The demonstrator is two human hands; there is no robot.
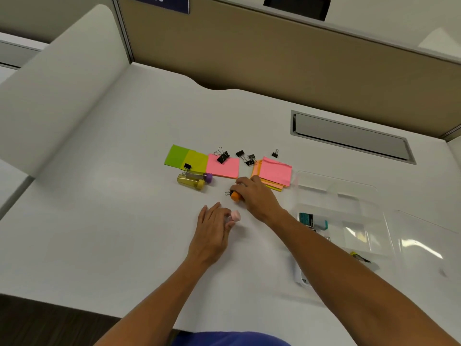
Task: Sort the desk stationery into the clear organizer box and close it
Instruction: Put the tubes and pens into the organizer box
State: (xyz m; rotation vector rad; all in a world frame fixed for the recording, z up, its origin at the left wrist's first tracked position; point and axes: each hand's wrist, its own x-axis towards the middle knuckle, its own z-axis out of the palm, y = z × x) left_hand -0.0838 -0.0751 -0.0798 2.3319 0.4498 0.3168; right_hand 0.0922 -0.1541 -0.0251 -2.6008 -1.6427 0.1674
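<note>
Stationery lies scattered mid-desk, and we have both hands among it. Our right hand [254,196] curls round an orange-capped vial [235,196] just below the pink-and-orange sticky stack [275,172]; our left hand [212,227] pinches a pink-capped vial [235,216] at its fingertips. Farther left we see a purple-capped vial [199,176] and a yellow vial [190,182] touching the green notes [185,157], a pink pad [224,168] bearing a binder clip [222,156], and smaller clips [247,158] nearby. Our clear organizer box [349,213] sits open to the right on the white desk [99,221].
</note>
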